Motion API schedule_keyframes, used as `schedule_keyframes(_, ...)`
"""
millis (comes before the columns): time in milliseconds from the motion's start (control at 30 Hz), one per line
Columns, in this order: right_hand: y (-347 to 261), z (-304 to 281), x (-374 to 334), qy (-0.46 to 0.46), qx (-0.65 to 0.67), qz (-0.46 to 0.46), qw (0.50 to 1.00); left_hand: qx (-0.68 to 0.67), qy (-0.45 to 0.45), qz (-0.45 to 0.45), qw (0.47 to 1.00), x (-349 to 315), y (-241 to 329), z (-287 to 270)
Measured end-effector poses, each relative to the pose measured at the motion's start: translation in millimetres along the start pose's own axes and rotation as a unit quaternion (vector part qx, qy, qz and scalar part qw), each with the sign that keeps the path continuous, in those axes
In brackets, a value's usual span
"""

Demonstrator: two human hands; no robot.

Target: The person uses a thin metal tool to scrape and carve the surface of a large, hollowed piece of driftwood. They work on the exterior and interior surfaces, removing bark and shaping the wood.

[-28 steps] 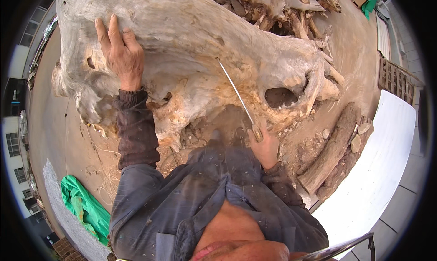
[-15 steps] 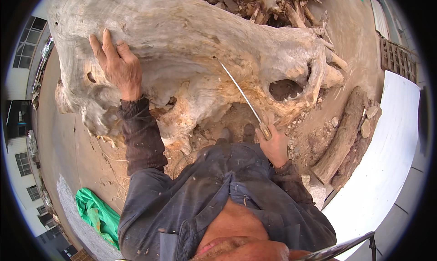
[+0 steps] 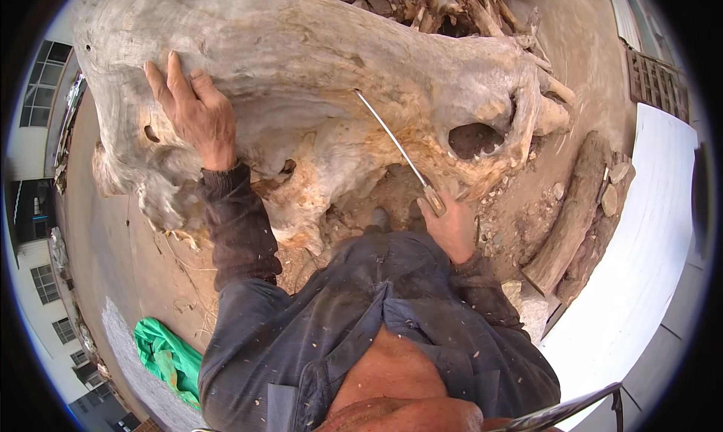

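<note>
A huge pale, weathered tree stump (image 3: 301, 63) with hollows and ridges lies in front of me. My left hand (image 3: 197, 119) rests flat on its upper left face, fingers spread. My right hand (image 3: 450, 227) is closed around the light-coloured handle of a long, thin metal-shafted hand tool (image 3: 392, 140). The shaft slants up and left across the wood, and its far end meets a small dark hole (image 3: 357, 91) in the stump. I cannot make out the shape of the tip. A larger dark hollow (image 3: 474, 140) opens right of the shaft.
Broken roots and wood pieces (image 3: 459, 6) lie behind the stump. To the right are a log (image 3: 568, 221), stones (image 3: 610, 198) and a long white panel (image 3: 640, 228). A green sheet (image 3: 167, 360) lies at lower left. My shoe (image 3: 380, 219) stands on dirt below the stump.
My right hand has moved slightly up and left toward the stump, and less of the metal shaft shows outside the hole. The left hand stays in place on the wood.
</note>
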State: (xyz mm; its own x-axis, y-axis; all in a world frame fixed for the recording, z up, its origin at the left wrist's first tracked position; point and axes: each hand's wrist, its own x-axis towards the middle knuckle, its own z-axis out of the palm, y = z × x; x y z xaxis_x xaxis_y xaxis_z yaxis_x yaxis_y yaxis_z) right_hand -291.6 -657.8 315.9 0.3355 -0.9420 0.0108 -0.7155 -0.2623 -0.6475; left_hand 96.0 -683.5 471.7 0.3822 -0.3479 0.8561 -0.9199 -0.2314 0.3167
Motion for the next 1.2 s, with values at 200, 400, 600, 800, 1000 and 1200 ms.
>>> schedule_keyframes(200, -5.1, -2.7, 10.2, 0.019, 0.017, 0.0, 1.0, 0.008, 0.007, 0.013, 1.0, 2.2, -1.8, 2.9)
schedule_keyframes(400, -3.8, -17.7, 4.3, -0.004, -0.01, 0.032, 0.999, -0.004, -0.004, 0.009, 1.0, 2.2, 0.1, -1.2)
schedule_keyframes(600, -11.7, -3.6, 10.6, 0.034, -0.057, -0.012, 0.998, -0.005, -0.006, -0.001, 1.0, 0.7, 2.3, -0.5)
schedule_keyframes(800, 32.6, -36.1, -27.8, -0.032, -0.021, 0.064, 0.997, 0.0, -0.004, 0.009, 1.0, -0.4, 4.4, -3.9)
schedule_keyframes(1000, 111.6, -27.7, -64.9, -0.015, -0.083, 0.117, 0.99, 0.06, 0.047, 0.09, 0.993, -11.9, 12.3, 10.5)
schedule_keyframes(1200, 128.9, -44.1, -64.3, -0.045, -0.025, 0.121, 0.991, 0.076, -0.031, 0.196, 0.977, -34.7, 65.7, 48.7)
